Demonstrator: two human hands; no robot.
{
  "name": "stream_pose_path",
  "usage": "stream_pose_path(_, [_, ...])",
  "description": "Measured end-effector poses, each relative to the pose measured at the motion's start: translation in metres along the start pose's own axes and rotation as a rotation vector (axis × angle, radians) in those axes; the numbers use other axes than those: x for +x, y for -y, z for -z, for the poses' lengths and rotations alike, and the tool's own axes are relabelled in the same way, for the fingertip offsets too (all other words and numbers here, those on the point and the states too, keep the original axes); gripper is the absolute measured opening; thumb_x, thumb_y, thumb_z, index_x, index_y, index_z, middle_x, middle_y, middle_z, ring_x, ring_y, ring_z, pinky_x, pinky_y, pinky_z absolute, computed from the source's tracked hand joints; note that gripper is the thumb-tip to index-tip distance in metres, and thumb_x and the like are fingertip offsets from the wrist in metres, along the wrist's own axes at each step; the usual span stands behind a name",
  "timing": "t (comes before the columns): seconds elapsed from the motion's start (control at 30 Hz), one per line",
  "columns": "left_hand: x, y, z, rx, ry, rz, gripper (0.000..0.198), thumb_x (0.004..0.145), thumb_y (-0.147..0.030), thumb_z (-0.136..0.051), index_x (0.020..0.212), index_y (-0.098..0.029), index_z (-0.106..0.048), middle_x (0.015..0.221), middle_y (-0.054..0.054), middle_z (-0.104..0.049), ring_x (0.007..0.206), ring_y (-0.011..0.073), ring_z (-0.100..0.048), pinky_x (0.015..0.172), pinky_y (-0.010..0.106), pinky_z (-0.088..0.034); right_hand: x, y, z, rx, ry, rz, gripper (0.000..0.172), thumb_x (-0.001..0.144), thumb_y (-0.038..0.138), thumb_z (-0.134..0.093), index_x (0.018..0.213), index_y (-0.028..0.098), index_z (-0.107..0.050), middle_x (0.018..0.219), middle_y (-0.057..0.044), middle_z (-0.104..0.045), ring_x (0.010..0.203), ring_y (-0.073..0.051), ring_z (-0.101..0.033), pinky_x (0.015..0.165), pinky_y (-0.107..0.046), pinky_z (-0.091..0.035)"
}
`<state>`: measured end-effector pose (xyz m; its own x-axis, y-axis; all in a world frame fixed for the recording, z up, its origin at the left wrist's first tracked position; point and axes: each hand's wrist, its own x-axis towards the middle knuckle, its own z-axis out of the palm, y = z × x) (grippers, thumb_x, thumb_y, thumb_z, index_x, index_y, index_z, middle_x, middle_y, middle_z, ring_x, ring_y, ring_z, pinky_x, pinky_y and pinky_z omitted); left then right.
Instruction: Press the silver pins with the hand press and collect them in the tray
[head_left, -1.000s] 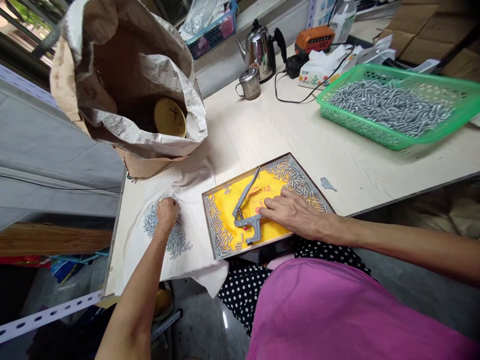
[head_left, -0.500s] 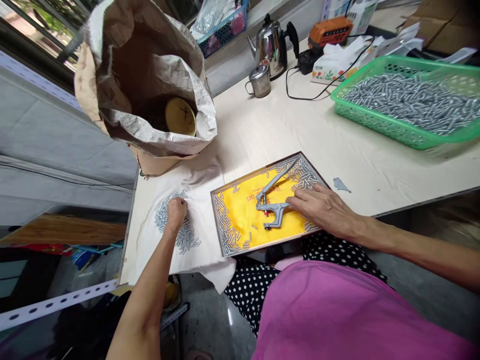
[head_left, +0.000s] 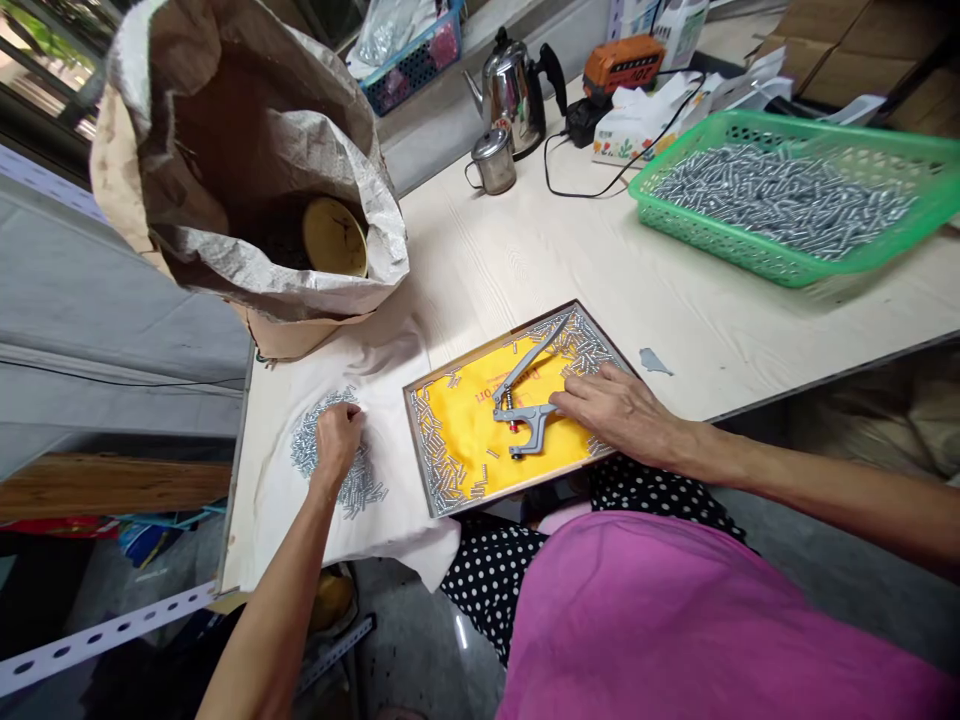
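My left hand is over a heap of small silvery metal pieces, like little pins or springs, lying on a white cloth. Its fingers are pinched together; what is between them, if anything, cannot be seen. In my right hand is one handle of grey snap pliers, whose other handle is spread wide. The pliers' jaws are above a shallow tray lined in yellow, with similar metal pieces scattered along its edges.
A tall paper sack with a yellow bowl inside stands at the back left. Behind are a metal kettle, a lidded cup and an orange battery. A green basket of metal pieces sits at right.
The whole scene has shifted slightly left as the camera turned. My left hand has turned a little over the heap, fingers still together. The right hand keeps its hold on the pliers.
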<state>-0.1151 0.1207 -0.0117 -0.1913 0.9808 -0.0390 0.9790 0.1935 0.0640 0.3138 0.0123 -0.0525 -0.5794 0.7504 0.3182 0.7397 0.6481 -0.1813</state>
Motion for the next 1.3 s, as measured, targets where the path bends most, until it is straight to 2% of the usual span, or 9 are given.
stream_pose_path(0.07, [-0.018, -0.025, 0.001, -0.319, 0.004, 0.056, 0.021, 0.079, -0.028, -0.065, 0.089, -0.013, -0.077, 0.086, 0.008, -0.077, 0.079, 0.0219, -0.069, 0.072, 0.03, -0.052, 0.001, 0.0, -0.003, 0.014, 0.01, -0.01, 0.025, 0.101, 0.011, -0.041, 0.094, 0.02, -0.063, 0.087, -0.005, -0.063, 0.077, -0.019, -0.05, 0.076, -0.034, -0.027])
stream_pose_path(0.17, [-0.057, -0.074, -0.008, -0.766, 0.213, 0.037, 0.028, 0.071, -0.037, -0.074, 0.087, -0.015, -0.077, 0.079, 0.005, -0.075, 0.063, 0.0141, -0.061, 0.058, 0.025, -0.048, 0.007, 0.001, -0.008, 0.011, 0.019, -0.013, 0.024, 0.101, 0.011, -0.043, 0.094, 0.02, -0.063, 0.088, -0.005, -0.063, 0.078, -0.019, -0.049, 0.077, -0.034, -0.027])
stream_pose_path(0.33, [-0.106, -0.132, -0.034, -0.978, 0.458, 0.06, 0.039, 0.061, -0.05, -0.081, 0.076, -0.015, -0.076, 0.063, 0.002, -0.067, 0.05, 0.0091, -0.048, 0.046, 0.022, -0.036, 0.026, -0.001, -0.016, -0.048, 0.067, -0.006, 0.022, 0.102, 0.013, -0.044, 0.097, 0.019, -0.065, 0.094, -0.006, -0.066, 0.085, -0.021, -0.05, 0.08, -0.035, -0.027])
stream_pose_path(0.47, [-0.114, -0.141, -0.038, -0.924, 0.492, 0.053, 0.038, 0.061, -0.052, -0.079, 0.07, -0.016, -0.072, 0.059, 0.001, -0.064, 0.049, 0.0096, -0.048, 0.047, 0.022, -0.033, 0.038, -0.001, -0.019, -0.071, 0.133, 0.012, 0.021, 0.102, 0.013, -0.045, 0.1, 0.018, -0.064, 0.098, -0.007, -0.066, 0.091, -0.022, -0.051, 0.08, -0.036, -0.027])
stream_pose_path(0.67, [-0.119, -0.13, -0.02, -0.643, 0.39, -0.075, 0.018, 0.071, -0.038, -0.069, 0.068, -0.02, -0.071, 0.062, 0.002, -0.068, 0.058, 0.0153, -0.059, 0.056, 0.025, -0.042, 0.041, 0.003, -0.023, -0.074, 0.139, 0.011, 0.019, 0.102, 0.014, -0.046, 0.102, 0.018, -0.065, 0.099, -0.007, -0.065, 0.092, -0.022, -0.051, 0.08, -0.036, -0.026])
stream_pose_path(0.87, [-0.119, -0.127, -0.008, -0.566, 0.362, -0.054, 0.017, 0.08, -0.033, -0.067, 0.071, -0.019, -0.069, 0.066, 0.001, -0.07, 0.06, 0.0164, -0.062, 0.057, 0.026, -0.043, 0.039, 0.003, -0.022, -0.082, 0.134, 0.028, 0.021, 0.102, 0.014, -0.045, 0.103, 0.018, -0.065, 0.099, -0.007, -0.065, 0.091, -0.022, -0.05, 0.081, -0.037, -0.026])
stream_pose_path(1.0, [-0.116, -0.146, 0.002, -0.211, 0.343, -0.206, 0.01, 0.087, -0.023, -0.063, 0.083, -0.019, -0.071, 0.084, 0.005, -0.075, 0.075, 0.0189, -0.067, 0.067, 0.027, -0.045, 0.039, 0.004, -0.021, -0.077, 0.163, 0.022, 0.02, 0.102, 0.013, -0.046, 0.103, 0.018, -0.065, 0.1, -0.007, -0.066, 0.091, -0.022, -0.051, 0.081, -0.037, -0.026])
stream_pose_path(1.13, [-0.115, -0.159, 0.008, 0.186, 0.298, -0.373, 0.017, 0.095, -0.018, -0.053, 0.097, -0.018, -0.071, 0.101, 0.009, -0.074, 0.094, 0.0244, -0.069, 0.072, 0.03, -0.045, 0.04, 0.003, -0.026, -0.076, 0.18, 0.013, 0.017, 0.102, 0.014, -0.048, 0.103, 0.018, -0.065, 0.103, -0.008, -0.066, 0.092, -0.022, -0.051, 0.08, -0.037, -0.025])
stream_pose_path(1.3, [-0.116, -0.154, -0.008, 0.098, 0.371, -0.378, 0.018, 0.099, -0.021, -0.053, 0.097, -0.016, -0.07, 0.098, 0.008, -0.072, 0.089, 0.0216, -0.069, 0.078, 0.03, -0.047, 0.04, 0.002, -0.03, -0.052, 0.172, 0.011, 0.017, 0.102, 0.014, -0.049, 0.105, 0.018, -0.065, 0.103, -0.008, -0.066, 0.092, -0.022, -0.051, 0.079, -0.037, -0.024])
